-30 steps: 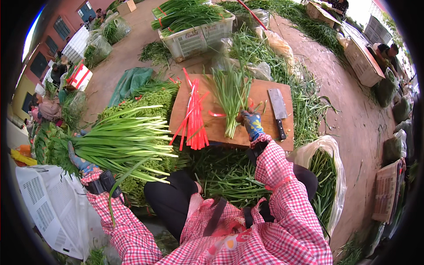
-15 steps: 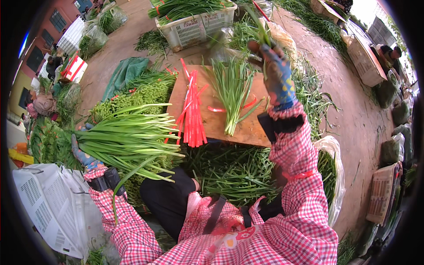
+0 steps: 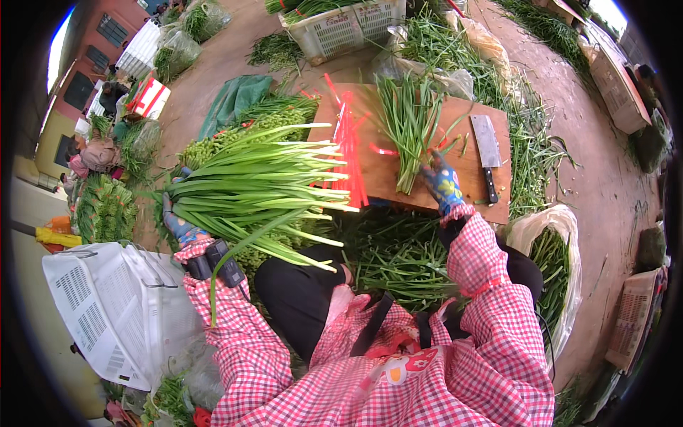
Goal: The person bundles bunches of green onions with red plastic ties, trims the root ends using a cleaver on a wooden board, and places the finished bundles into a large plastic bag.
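My left hand (image 3: 183, 226), in a blue patterned glove, is closed around a large bunch of long green chive-like stalks (image 3: 249, 196). Their pale ends point right, and one long leaf droops over my wrist. A wooden board (image 3: 469, 185) lies before me. On it rests a smaller bunch of thin green stalks (image 3: 411, 121) with a red tie under it. Beside this bunch's lower end is my right hand (image 3: 442, 186), also gloved; its fingertips blend into the greens, so their grip is unclear. Red tie strips (image 3: 350, 164) lie on the board's left, a cleaver (image 3: 487, 153) on its right.
A white crate (image 3: 345, 32) with greens stands beyond the board; another white crate (image 3: 114, 306) sits at my left. Piled greens (image 3: 384, 249) lie below the board. A plastic bag of greens (image 3: 551, 260) stands right of my knee. Other people are far left.
My right hand has come down from the upper right, where it held some greens, to the smaller bunch. The cleaver now shows. The view has shifted, while my left hand keeps its bunch.
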The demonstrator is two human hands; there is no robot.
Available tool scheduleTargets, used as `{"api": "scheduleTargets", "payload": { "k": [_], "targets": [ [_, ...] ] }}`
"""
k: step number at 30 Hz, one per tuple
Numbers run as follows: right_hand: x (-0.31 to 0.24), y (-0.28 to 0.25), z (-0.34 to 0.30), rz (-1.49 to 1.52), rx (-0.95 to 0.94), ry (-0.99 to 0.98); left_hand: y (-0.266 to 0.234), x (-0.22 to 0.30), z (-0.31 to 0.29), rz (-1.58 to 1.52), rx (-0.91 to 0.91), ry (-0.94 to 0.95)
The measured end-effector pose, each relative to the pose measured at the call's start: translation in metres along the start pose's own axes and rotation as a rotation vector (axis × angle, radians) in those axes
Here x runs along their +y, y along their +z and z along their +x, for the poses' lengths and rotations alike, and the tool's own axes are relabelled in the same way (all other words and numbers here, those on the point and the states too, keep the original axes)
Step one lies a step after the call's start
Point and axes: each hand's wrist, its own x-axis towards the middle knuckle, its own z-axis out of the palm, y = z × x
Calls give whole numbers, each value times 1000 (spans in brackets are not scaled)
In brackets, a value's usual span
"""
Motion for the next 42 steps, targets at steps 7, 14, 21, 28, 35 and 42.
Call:
{"api": "scheduleTargets", "payload": {
  "k": [7,14,21,28,35,42],
  "targets": [
    [-53,-27,-81,836,-539,106,29,-18,-9,-3,-4,-56],
    [-94,-32,-106,975,-744,-3,62,-61,-15,-49,-10,-172],
    [-93,-27,-128,1229,-714,-165,101,-79,-35,18,7,-136],
    [-94,-26,-145,1338,-736,-45,110,-74,-46,137,67,-80],
    [-44,-25,-148,1601,-972,-298,134,-75,-42,286,-136,-76],
    [-38,-113,-185,978,-1213,-316,146,-67,-37,-92,-337,-26]
  ]
}}
